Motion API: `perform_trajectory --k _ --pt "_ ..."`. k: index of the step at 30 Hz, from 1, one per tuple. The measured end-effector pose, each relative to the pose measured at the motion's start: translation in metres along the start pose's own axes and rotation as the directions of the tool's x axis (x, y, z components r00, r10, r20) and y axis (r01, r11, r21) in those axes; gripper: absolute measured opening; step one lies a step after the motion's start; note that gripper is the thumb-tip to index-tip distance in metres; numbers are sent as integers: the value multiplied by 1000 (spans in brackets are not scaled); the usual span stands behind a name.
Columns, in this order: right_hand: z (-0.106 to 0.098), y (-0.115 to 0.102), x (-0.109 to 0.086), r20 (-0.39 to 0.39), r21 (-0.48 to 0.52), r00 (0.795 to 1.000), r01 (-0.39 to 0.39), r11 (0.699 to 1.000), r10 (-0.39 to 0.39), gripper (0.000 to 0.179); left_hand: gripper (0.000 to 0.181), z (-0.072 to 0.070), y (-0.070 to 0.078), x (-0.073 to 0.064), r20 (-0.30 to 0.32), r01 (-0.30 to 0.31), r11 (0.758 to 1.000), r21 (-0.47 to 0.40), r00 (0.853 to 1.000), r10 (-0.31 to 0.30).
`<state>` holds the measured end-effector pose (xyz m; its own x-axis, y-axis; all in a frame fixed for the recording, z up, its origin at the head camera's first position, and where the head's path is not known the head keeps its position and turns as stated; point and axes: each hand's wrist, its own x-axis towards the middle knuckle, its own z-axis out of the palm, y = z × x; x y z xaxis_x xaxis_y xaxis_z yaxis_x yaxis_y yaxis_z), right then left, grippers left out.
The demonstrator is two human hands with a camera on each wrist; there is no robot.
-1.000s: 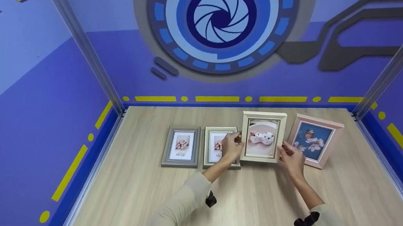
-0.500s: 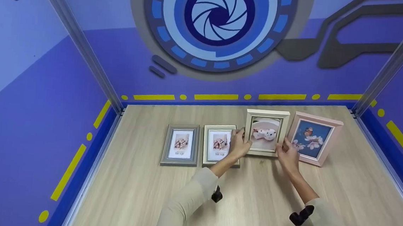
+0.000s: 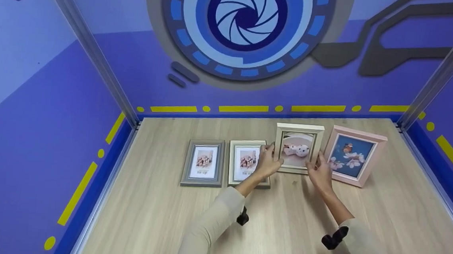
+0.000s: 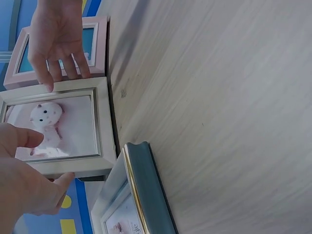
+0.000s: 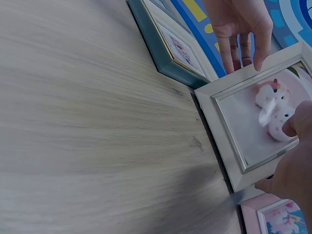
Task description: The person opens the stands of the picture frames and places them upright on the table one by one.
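Cream frame (image 3: 299, 148), upright, pink hamster photo

We could read no text; small print under the photos in the two grey frames (image 3: 203, 163) was too blurred.

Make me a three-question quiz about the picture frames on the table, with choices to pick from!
1. Where is the pink frame?
A. far left
B. far right
C. middle

2. How many frames are on the table?
A. two
B. four
C. six

3. How is the cream frame with the white plush toys?
A. standing up
B. face down
C. stacked on another

Answers: 1 B, it ends the row on the right. 2 B, four sit in a row. 3 A, the left hand and right hand hold its sides as it stands.
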<state>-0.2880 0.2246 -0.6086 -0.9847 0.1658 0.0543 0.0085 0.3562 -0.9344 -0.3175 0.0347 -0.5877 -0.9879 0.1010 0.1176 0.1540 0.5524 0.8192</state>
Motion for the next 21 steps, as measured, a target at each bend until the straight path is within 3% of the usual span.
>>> perform_trajectory --k 5,11,21 --pt "0 2 -2 17 -14 1000 -13 1000 13 69 70 -2 -1 -7 40 20 1000 -21 999 -19" --pt "4 4 -8 26 -45 998 -53 998 54 71 81 1 -6 -17 109 19 1000 18 994 -20" --pt "2 8 -3 49 -77 996 -75 994 78 75 93 3 -10 -15 201 71 997 -30 977 -63"
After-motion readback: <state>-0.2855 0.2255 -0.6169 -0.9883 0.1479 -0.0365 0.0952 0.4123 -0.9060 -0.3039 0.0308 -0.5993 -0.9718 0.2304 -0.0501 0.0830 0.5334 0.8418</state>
